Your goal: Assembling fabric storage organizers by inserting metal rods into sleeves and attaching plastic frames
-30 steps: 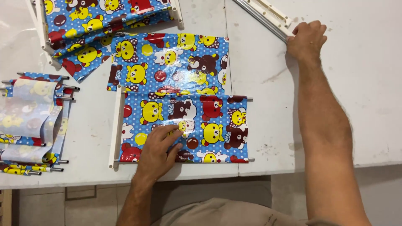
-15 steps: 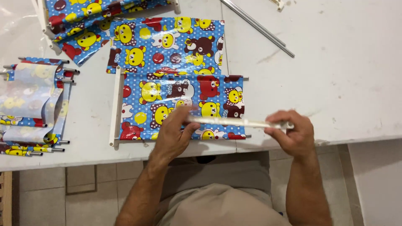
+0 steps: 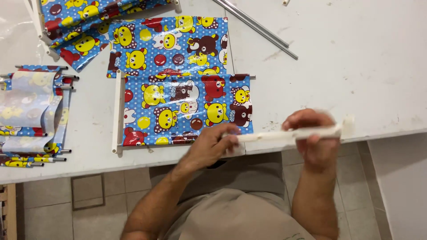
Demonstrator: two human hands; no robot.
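Where the table ends — white bar (image 3: 289, 133) clamped between left hand (image 3: 212, 143) and right hand (image 3: 313, 138).

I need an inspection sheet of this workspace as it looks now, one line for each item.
Surface: white scuffed table.
Job's things: white plastic bar held in both hands; blue cartoon-print fabric panel with a white side rail.
Clutter: a second printed sheet, stacked panels at left, more printed fabric at top left, two grey metal rods.
Grippers: left hand on the bar's end, right hand gripping it.
Cables: nothing seen.
Surroundings: tiled floor.
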